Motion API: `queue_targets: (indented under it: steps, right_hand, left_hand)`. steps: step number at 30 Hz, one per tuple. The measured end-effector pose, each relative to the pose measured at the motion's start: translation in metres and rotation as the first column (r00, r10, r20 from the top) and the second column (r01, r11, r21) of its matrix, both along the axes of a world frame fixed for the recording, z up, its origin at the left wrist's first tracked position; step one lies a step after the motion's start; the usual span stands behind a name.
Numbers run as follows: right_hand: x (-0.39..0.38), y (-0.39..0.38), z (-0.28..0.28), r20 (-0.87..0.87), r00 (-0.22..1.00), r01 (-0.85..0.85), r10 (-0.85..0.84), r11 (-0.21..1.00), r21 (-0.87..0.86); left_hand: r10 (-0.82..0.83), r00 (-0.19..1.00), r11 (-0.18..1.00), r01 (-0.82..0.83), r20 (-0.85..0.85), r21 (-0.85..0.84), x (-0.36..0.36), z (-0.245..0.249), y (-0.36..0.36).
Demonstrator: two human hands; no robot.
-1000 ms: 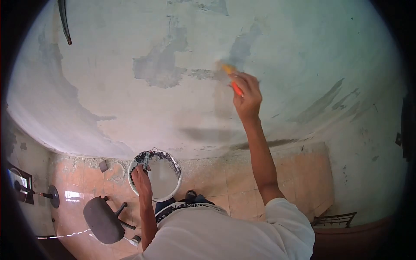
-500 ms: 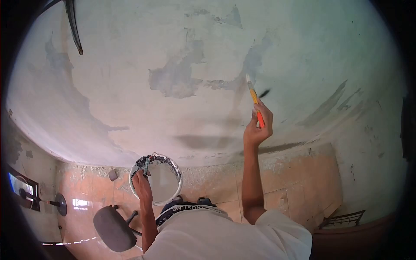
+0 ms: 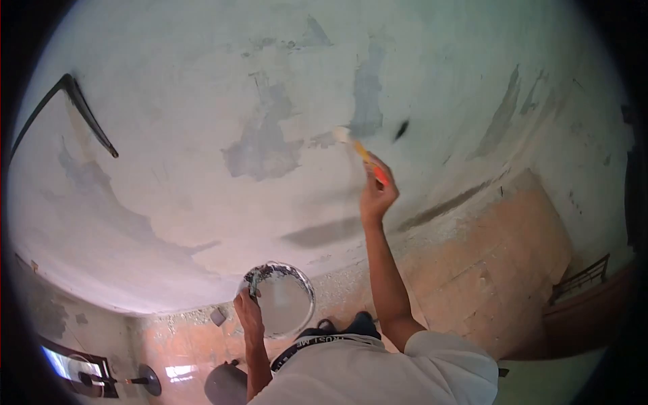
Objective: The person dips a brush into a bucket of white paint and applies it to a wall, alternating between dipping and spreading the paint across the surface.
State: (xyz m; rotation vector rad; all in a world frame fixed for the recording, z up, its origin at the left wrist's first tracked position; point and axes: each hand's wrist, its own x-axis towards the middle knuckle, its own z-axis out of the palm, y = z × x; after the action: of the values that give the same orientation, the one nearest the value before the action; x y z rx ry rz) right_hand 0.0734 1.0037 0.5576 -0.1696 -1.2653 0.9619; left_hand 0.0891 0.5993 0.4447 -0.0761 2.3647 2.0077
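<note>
Single wide head view, forward and down toward wall (image 3: 459,81) and floor (image 3: 459,290).

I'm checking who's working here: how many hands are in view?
2: the left hand at the left rim of the bucket, and the right hand gripping a brush before the wall.

Right arm (image 3: 387,273) outstretched, right hand (image 3: 379,194) in a fingertip grip, left hand (image 3: 249,313) lower, curled.

- And it's an indoor room, home or office impossible to call!
- Look at that wall (image 3: 182,128), blotched with grey patches (image 3: 264,152)!
- Orange floor tiles (image 3: 466,270), pale debris (image 3: 341,275) speckling them!
- Lower left, a standing fan (image 3: 138,381) and grey chair (image 3: 226,386)!
</note>
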Motion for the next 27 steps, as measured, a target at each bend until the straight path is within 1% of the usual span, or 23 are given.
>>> queue_targets:
  steps: [2,3,5,6,7,8,9,10,11,12,13,14,15,16,18,19,20,21,22,24,26,27]
  right_hand:
    - [0.008,0.004,0.003,-0.079,0.985,0.155,-0.156,0.988,-0.025]
    - [0.005,-0.005,0.0,-0.088,0.983,0.157,-0.16,0.987,-0.04]
    - [-0.002,-0.031,-0.004,0.029,0.997,0.07,-0.065,0.977,-0.202]
    - [-0.018,-0.044,-0.017,0.085,0.985,0.144,-0.151,0.986,0.079]
    - [-0.024,-0.067,-0.017,0.16,0.972,0.14,-0.174,0.969,0.205]
    - [-0.018,-0.087,-0.001,0.132,0.99,0.016,-0.049,0.97,0.241]
    - [-0.013,-0.099,0.001,0.145,0.983,-0.126,0.111,0.987,0.103]
    - [-0.01,-0.107,0.0,0.134,0.953,-0.269,0.272,0.962,-0.035]
    - [-0.007,-0.099,0.002,0.147,0.985,-0.104,0.09,0.991,0.089]
    - [-0.002,-0.083,0.004,0.143,0.986,0.06,-0.091,0.976,0.209]
    - [-0.006,-0.063,-0.002,0.128,0.982,0.125,-0.138,0.987,0.098]
    - [-0.009,-0.04,-0.008,0.101,0.99,0.104,-0.098,0.993,-0.056]
    - [-0.002,-0.027,0.001,0.113,0.981,0.17,-0.157,0.978,-0.12]
    - [-0.006,-0.03,0.002,0.104,0.982,0.169,-0.156,0.978,-0.125]
    - [-0.013,-0.036,0.001,0.075,0.979,0.197,-0.19,0.976,-0.097]
    - [-0.028,-0.048,-0.007,0.026,0.982,0.187,-0.188,0.982,0.031]
    - [-0.03,-0.07,-0.005,0.084,0.976,0.189,-0.203,0.971,0.147]
    - [-0.034,-0.087,-0.004,0.083,0.986,0.123,-0.145,0.965,0.23]
    - [-0.035,-0.101,-0.006,0.096,0.995,-0.035,0.019,0.985,0.17]
    - [-0.026,-0.11,-0.006,0.163,0.957,-0.242,0.239,0.97,0.001]
    - [-0.026,-0.082,-0.007,0.101,0.995,-0.017,0.005,0.993,0.117]
    - [-0.027,-0.062,-0.012,0.059,0.998,-0.009,0.007,0.999,0.031]
  left_hand:
    - [-0.005,0.995,0.997,-0.003,0.095,0.081,-0.004,0.002,-0.01]
    - [-0.006,0.99,0.99,-0.014,0.141,0.14,-0.006,0.003,-0.011]
    - [-0.019,0.988,0.99,-0.003,0.156,0.138,-0.006,0.007,-0.007]
    - [-0.036,0.983,0.989,0.008,0.178,0.151,-0.007,0.008,-0.006]
    - [-0.078,0.983,0.985,0.05,0.168,0.167,-0.01,0.006,-0.006]
    - [-0.087,0.983,0.985,0.06,0.161,0.162,-0.012,0.005,-0.005]
    - [-0.099,0.984,0.983,0.074,0.149,0.168,-0.015,0.004,-0.006]
    - [-0.11,0.984,0.981,0.086,0.138,0.173,-0.018,0.003,-0.007]
    - [-0.122,0.981,0.982,0.098,0.148,0.159,-0.019,0.003,-0.009]
    - [-0.121,0.982,0.984,0.099,0.147,0.149,-0.019,0.002,-0.013]
    - [-0.106,0.982,0.985,0.082,0.159,0.153,-0.018,0.003,-0.016]
    - [-0.091,0.981,0.985,0.064,0.17,0.158,-0.019,0.003,-0.017]
    - [-0.08,0.984,0.986,0.055,0.158,0.159,-0.013,0.008,-0.019]
    - [-0.079,0.986,0.986,0.056,0.148,0.155,-0.016,0.008,-0.02]
    - [-0.085,0.979,0.986,0.057,0.183,0.155,-0.021,0.002,-0.022]
    - [-0.068,0.984,0.991,0.049,0.166,0.121,-0.025,-0.011,-0.021]
    - [-0.068,0.982,0.994,0.051,0.178,0.098,-0.02,-0.008,-0.02]
    - [-0.103,0.976,0.987,0.076,0.19,0.142,-0.018,-0.001,-0.013]
    - [-0.14,0.971,0.976,0.102,0.196,0.192,-0.016,0.002,-0.007]
    - [-0.135,0.97,0.977,0.096,0.202,0.191,-0.02,0.003,-0.005]
    - [-0.142,0.975,0.983,0.12,0.168,0.136,-0.018,0.009,-0.007]
    - [-0.144,0.975,0.984,0.122,0.169,0.132,-0.017,0.008,-0.01]
